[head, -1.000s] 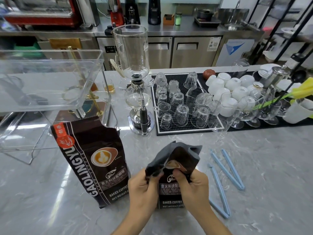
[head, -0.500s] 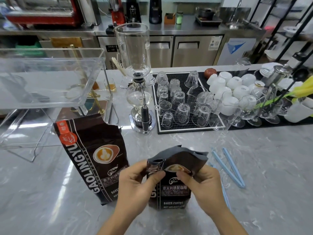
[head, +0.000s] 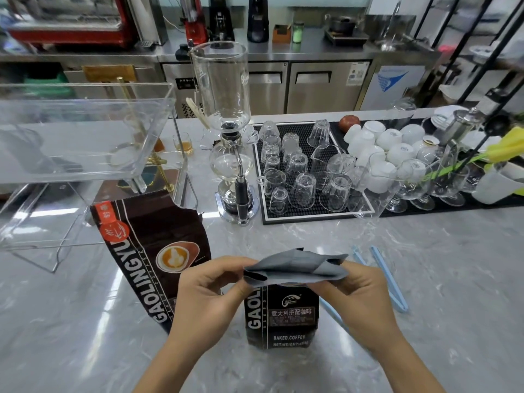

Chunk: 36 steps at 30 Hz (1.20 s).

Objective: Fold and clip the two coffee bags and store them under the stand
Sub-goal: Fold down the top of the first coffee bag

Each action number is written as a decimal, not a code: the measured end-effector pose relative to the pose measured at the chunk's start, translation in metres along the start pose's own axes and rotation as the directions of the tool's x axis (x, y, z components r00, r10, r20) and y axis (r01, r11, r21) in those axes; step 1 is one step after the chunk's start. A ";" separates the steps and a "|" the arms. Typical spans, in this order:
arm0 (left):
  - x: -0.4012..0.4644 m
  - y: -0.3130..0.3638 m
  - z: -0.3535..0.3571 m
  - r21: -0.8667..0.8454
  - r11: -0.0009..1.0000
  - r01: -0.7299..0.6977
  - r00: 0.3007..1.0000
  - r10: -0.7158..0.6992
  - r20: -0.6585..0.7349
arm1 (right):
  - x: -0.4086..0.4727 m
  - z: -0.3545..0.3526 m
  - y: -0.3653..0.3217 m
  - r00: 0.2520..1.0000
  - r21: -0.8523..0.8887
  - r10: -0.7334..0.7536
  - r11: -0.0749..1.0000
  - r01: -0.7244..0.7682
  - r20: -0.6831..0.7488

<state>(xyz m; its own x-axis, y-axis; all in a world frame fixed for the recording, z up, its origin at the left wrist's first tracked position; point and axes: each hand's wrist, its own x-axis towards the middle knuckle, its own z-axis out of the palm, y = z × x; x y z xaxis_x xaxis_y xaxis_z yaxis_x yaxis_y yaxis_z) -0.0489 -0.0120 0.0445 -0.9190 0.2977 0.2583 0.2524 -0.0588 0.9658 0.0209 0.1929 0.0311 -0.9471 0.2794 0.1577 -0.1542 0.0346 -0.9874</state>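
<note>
Two coffee bags stand on the marble tabletop (head: 425, 293), and only the smaller one (head: 283, 316), at lower centre of the frame, is being worked. The left hand (head: 207, 296) pinches the left end of its grey folded-over top, and the right hand (head: 360, 293) pinches the right end; both sets of fingers are curled tight on the foil, nothing else held. The fold looks shallow and uneven, with an open pocket showing at its left corner.

That is the first risk: stiff foil tends to spring back, so if either pinch loosens before a clip is on, the fold would likely open again. A second risk lies in the reach for a clip. The blue clips (head: 388, 279) lie just right of the right hand, one partly hidden behind it, so one hand must let go, leaving the fold to the other alone. The bag stands upright and could tip if pulled sideways, possibly spilling if its mouth is not flattened.

The taller bag (head: 153, 251), at centre left, stands unfolded with its top open and close to the clear stand (head: 85, 131) in the upper left; a careless elbow might knock it. The glass siphon (head: 229, 131) and upturned glasses (head: 300, 171) behind are well apart from the hands.
</note>
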 end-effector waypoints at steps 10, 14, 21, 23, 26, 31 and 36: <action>0.006 0.007 0.003 -0.014 0.998 -0.055 0.998 0.054 -0.024 | 0.006 -0.002 -0.005 0.994 0.071 -0.104 0.992 0.106 -0.029; 0.010 0.003 0.004 0.017 0.999 -0.027 0.999 0.028 -0.022 | 0.013 -0.002 -0.003 0.997 0.101 -0.060 0.993 0.065 -0.047; 0.014 0.004 0.002 0.007 1.000 0.023 1.000 -0.023 -0.012 | 0.013 -0.007 -0.002 0.999 0.087 -0.034 0.996 0.036 -0.028; 0.014 0.006 0.004 0.017 1.000 0.017 1.000 -0.017 -0.009 | 0.012 -0.006 -0.004 0.999 0.085 -0.034 0.996 0.036 -0.022; 0.013 0.008 0.004 0.019 1.000 0.017 1.000 -0.017 -0.005 | 0.012 -0.005 -0.006 0.999 0.098 -0.042 0.994 0.044 -0.025; 0.012 0.008 0.005 -0.006 1.000 0.007 1.000 -0.007 -0.013 | 0.012 -0.003 -0.012 0.997 0.129 -0.057 0.990 0.063 -0.047; 0.009 0.006 0.002 0.021 1.000 -0.001 1.000 0.002 -0.031 | 0.011 -0.005 -0.012 0.998 0.111 -0.056 0.992 0.058 -0.029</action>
<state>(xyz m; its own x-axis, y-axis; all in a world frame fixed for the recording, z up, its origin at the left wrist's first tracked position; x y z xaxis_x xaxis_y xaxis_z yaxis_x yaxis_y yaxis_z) -0.0548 -0.0082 0.0523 -0.9277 0.2675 0.2606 0.2599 -0.0387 0.9649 0.0135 0.2001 0.0450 -0.9285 0.3048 0.2119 -0.2396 -0.0561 -0.9692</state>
